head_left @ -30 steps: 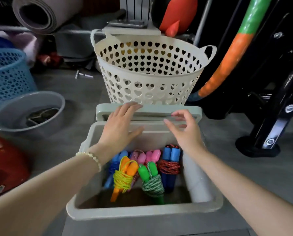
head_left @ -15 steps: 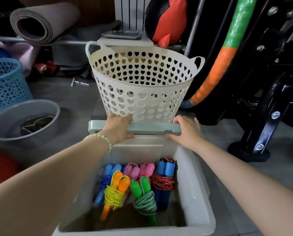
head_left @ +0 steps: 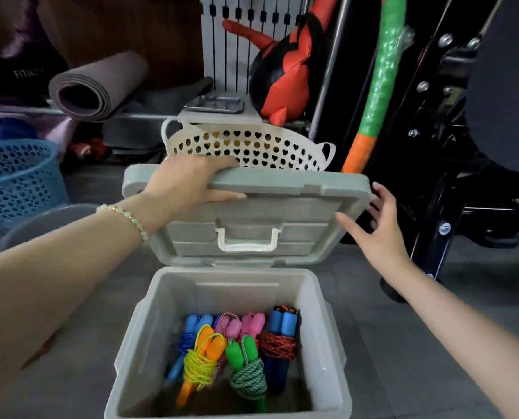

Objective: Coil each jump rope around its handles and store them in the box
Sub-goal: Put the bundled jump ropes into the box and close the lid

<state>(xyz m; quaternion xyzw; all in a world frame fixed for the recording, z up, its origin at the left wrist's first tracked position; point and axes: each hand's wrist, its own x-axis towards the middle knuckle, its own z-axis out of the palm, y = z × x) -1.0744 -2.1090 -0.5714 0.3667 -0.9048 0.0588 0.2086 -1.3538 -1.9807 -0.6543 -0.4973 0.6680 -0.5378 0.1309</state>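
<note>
A grey plastic box stands on the floor below me, holding several coiled jump ropes: an orange-handled one with yellow rope, a green one, pink ones and blue ones. Its grey lid with a white handle is raised on edge behind the box. My left hand grips the lid's top edge, fingers over the far side, thumb on the face. My right hand is spread at the lid's right edge, fingers straight.
A cream heart-pattern basket stands right behind the lid. At the left are a blue mesh basket and a grey basin. Black exercise equipment and a green-orange padded pole fill the right side. A rolled mat lies at the back.
The lid has been lifted from lying flat behind the box to standing on edge. My left hand kept its hold on it; my right hand has come off toward the lid's right edge.
</note>
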